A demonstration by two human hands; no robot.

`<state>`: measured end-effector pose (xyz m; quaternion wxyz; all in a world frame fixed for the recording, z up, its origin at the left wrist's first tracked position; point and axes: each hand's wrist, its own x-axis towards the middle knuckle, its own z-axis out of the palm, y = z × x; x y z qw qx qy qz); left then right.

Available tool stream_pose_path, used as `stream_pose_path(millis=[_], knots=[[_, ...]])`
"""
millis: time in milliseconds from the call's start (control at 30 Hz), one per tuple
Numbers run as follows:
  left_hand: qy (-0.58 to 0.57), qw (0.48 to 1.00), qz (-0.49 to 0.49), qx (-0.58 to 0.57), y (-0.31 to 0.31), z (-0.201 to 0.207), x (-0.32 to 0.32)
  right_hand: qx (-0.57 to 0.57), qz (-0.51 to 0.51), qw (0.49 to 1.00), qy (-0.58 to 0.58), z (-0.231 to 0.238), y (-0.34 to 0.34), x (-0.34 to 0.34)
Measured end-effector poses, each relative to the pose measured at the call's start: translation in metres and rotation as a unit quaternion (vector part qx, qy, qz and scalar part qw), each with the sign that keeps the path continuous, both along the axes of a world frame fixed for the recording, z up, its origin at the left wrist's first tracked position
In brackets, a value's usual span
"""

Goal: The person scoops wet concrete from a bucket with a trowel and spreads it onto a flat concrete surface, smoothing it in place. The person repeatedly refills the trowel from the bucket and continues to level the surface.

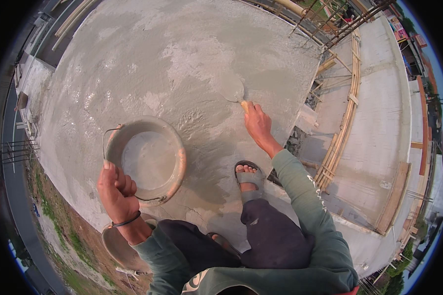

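Observation:
My left hand [115,189] grips the thin wire handle of a round cement-smeared bucket [178,162], which hangs just above the wet grey concrete slab [147,64]. A little grey slurry lies in the bucket's bottom. My right hand [257,124] reaches forward and holds the wooden handle of a trowel [232,90], whose flat blade lies on the wet concrete surface. I squat at the slab's near edge, with my sandalled foot [248,178] on the concrete.
A second round pan [114,248] lies below my left forearm at the slab's edge. Bamboo poles [342,132] and rebar [339,22] line the right side beside a lower concrete roof. Far below on the left are ground, grass and a road.

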<state>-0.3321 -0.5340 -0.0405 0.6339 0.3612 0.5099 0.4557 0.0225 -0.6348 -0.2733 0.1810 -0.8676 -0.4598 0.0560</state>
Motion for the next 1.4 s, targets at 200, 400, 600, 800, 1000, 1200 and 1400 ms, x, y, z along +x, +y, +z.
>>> stream_pose_path(millis=[200,400,600,800,1000,1200,1400], knots=[[0.025,0.995,0.093,-0.008,-0.005,-0.001,-0.051,-0.036,0.189,0.979,0.068,0.031,-0.035,-0.032],[0.03,0.986,0.161,-0.041,-0.008,-0.006,-0.086,-0.13,0.476,0.851,0.177,0.036,-0.068,-0.119],[0.039,0.979,0.193,-0.053,-0.014,-0.012,-0.101,-0.097,0.377,0.907,0.157,0.027,-0.056,-0.148],[0.036,0.973,0.219,-0.059,-0.017,-0.012,-0.105,-0.054,0.277,0.95,0.133,0.024,-0.055,-0.157],[0.031,0.972,0.225,-0.058,-0.018,-0.017,-0.106,-0.09,0.458,0.872,0.15,0.008,-0.054,-0.227],[0.03,0.971,0.23,-0.06,-0.02,-0.022,-0.112,-0.07,0.306,0.937,0.153,0.007,-0.027,-0.207],[0.02,0.971,0.229,-0.06,-0.024,-0.024,-0.112,-0.014,0.156,0.982,0.107,0.014,-0.017,-0.161]])
